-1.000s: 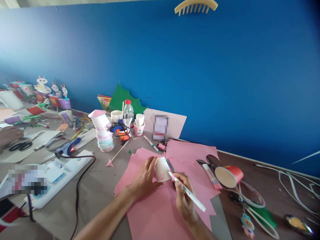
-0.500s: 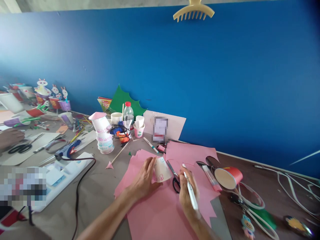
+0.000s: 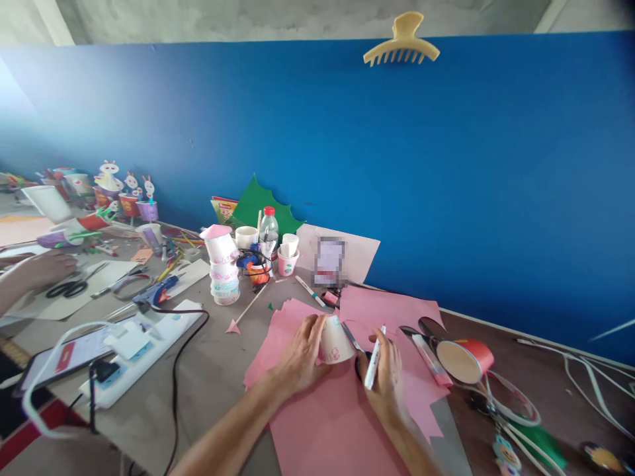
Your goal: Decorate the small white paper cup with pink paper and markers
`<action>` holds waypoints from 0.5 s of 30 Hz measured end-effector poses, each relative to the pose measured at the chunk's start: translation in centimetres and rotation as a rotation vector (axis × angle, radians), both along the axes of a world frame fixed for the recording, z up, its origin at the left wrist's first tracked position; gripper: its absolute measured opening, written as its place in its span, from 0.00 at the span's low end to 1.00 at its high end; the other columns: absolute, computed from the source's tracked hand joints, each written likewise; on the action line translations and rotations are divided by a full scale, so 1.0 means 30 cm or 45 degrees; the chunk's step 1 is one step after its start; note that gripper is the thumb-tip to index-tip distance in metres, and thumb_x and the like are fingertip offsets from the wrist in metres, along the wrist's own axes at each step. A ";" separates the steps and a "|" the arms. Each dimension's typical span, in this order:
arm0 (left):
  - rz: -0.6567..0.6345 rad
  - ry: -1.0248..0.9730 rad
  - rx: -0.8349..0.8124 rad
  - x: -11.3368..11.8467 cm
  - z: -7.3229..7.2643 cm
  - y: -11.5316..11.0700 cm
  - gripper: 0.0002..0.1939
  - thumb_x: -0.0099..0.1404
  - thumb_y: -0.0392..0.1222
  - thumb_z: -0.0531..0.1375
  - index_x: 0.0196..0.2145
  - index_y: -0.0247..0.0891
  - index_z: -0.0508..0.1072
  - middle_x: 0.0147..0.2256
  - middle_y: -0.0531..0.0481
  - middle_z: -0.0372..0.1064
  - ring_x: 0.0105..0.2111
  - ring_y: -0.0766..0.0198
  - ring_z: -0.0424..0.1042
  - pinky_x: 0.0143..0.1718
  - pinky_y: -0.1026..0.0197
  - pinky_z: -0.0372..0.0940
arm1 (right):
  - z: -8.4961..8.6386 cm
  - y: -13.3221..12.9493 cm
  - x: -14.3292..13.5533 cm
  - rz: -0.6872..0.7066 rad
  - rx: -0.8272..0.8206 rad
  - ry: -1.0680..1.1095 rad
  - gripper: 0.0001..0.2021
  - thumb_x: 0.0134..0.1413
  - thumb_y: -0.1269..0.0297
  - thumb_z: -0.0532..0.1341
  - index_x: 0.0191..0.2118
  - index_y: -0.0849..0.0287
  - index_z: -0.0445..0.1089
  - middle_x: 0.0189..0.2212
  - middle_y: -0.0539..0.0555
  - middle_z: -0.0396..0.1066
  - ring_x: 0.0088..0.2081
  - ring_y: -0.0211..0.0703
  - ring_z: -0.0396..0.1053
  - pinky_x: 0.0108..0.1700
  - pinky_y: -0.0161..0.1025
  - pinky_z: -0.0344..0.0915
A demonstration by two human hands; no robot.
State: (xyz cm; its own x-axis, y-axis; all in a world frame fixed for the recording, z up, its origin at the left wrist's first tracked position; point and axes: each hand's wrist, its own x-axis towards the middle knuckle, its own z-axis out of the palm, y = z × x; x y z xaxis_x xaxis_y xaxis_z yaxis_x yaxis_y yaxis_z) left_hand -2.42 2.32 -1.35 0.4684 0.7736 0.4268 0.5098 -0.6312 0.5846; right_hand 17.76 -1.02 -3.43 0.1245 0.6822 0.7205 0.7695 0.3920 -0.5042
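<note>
My left hand is closed around the left side of a white paper cup with pink and blue drawings, which stands upside down on pink paper. In my right hand is a white marker, held slanting, just right of the cup and apart from it. Between the cup and that hand lies a pair of scissors, its black handles partly hidden by my fingers. Farther back left, a tower of stacked paper cups with a pink cone top stands on the table.
A power strip and a glue gun with a dark cable lie left. Behind stand a bottle and small cups. A red paper cup lies sideways at right. Another person's hand is far left.
The view has shifted, so everything sits further right. The marker in my right hand has swung from leaning left to leaning right. My left hand stays on the cup.
</note>
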 end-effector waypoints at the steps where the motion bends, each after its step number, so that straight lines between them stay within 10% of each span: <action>1: 0.001 0.010 0.007 0.000 -0.005 0.002 0.50 0.59 0.41 0.67 0.69 0.41 0.40 0.59 0.33 0.55 0.60 0.42 0.60 0.58 0.39 0.64 | -0.003 0.005 0.006 -0.022 0.016 -0.039 0.21 0.67 0.56 0.53 0.59 0.62 0.61 0.41 0.65 0.72 0.42 0.57 0.68 0.44 0.60 0.67; 15: 0.070 0.035 -0.063 -0.006 -0.004 0.017 0.52 0.57 0.41 0.68 0.69 0.33 0.41 0.61 0.28 0.55 0.61 0.36 0.60 0.58 0.37 0.63 | -0.031 0.039 0.079 -0.098 -0.081 -0.417 0.24 0.56 0.69 0.53 0.59 0.59 0.62 0.44 0.64 0.72 0.46 0.61 0.68 0.46 0.57 0.65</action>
